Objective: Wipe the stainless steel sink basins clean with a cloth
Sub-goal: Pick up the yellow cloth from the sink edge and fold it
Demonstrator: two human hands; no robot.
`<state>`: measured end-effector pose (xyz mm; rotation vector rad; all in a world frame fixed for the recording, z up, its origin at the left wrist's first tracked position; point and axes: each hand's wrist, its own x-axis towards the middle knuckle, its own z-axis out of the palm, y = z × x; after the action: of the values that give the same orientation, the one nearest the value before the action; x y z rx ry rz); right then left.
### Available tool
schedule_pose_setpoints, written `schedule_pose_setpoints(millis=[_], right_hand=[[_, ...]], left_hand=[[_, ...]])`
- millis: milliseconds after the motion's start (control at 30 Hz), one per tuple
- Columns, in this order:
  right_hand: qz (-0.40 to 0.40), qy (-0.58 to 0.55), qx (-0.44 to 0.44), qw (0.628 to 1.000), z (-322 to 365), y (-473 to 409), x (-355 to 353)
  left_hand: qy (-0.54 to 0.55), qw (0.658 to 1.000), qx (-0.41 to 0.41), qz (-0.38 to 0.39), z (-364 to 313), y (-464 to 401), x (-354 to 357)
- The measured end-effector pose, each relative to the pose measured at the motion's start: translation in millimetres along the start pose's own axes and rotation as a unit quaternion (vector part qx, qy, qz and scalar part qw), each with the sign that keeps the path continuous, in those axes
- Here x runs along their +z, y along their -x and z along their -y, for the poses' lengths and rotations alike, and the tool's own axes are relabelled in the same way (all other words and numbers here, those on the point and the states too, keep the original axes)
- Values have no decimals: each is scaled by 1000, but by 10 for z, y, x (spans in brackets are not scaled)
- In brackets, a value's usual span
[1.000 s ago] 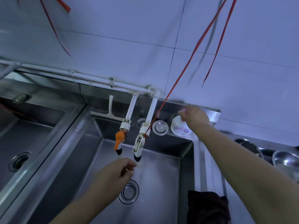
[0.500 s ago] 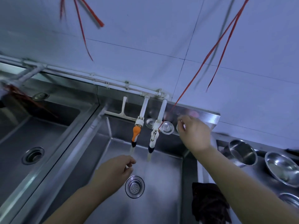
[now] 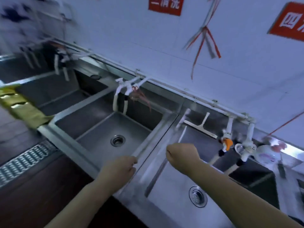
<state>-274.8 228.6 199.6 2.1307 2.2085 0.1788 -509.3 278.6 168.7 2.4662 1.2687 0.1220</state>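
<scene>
Both hands curled, empty: left hand (image 3: 118,168) by the steel sink divider (image 3: 153,140), right hand (image 3: 181,155) beyond. No cloth visible; I'd bunch it—soft, limp.

Bare forearms, no sleeves visible

Pale tiled wall (image 3: 115,38) w/ red signs (image 3: 165,4) — dark floor (image 3: 32,186), metal drain grate (image 3: 24,160).
</scene>
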Motion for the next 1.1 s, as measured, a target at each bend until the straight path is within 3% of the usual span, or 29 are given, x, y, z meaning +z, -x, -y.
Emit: schedule_pose_setpoints(millis=[200, 433, 733, 1100], right_hand=[[0, -86, -96, 992, 1787, -773, -17], [8, -161, -186, 969, 3150, -1390, -253], [36, -180, -200, 962, 3883, -2467, -40], [103, -204, -173, 958, 4358, -4211, 486]], left_hand=[[-3, 991, -119, -67, 1628, 1042, -586], [3, 967, -226, -114, 2652, 1787, -845], [6, 950, -292, -114, 3633, 1764, -1031], [12, 949, -312, -49, 5094, 529, -1528]])
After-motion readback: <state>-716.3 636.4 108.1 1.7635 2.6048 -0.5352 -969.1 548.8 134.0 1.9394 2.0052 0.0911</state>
